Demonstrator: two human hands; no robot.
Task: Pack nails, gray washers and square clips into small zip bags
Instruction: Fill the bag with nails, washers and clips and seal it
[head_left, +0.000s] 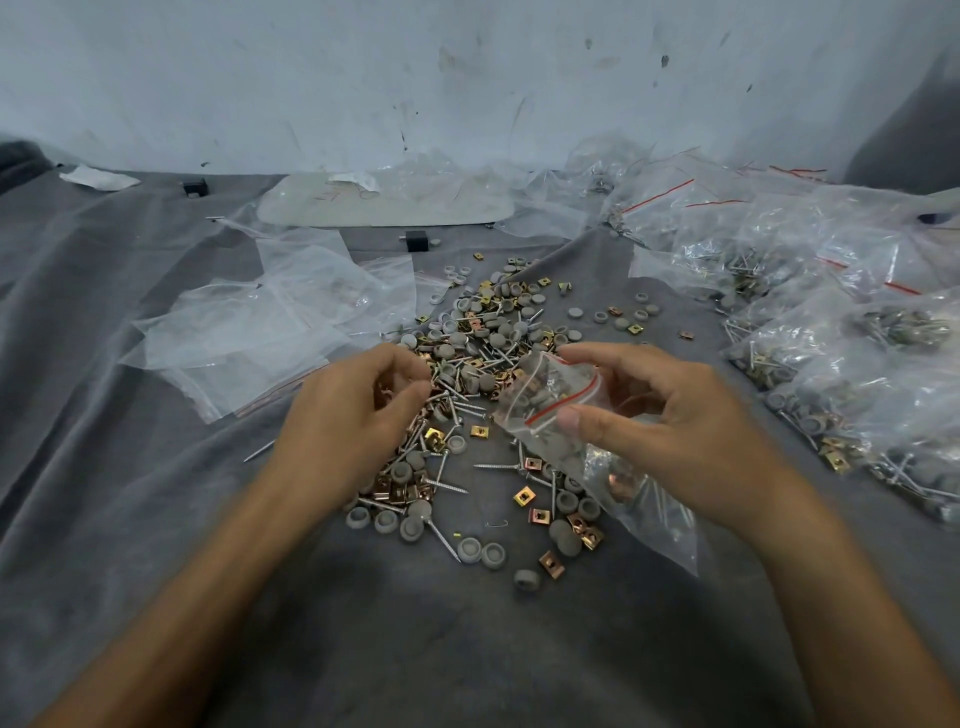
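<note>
A loose heap of nails, gray washers and brass square clips lies on the gray cloth in the middle. My right hand holds a small clear zip bag with a red strip, its mouth held apart between thumb and fingers; washers, nails and a clip show inside. My left hand hovers over the heap's left side with fingers curled, pinching what looks like copper-coloured clips, mostly hidden by the fingers.
Several filled zip bags are piled at the right. Flat unfilled bags lie at the left. A pale board and two small black blocks sit near the stained wall at the back.
</note>
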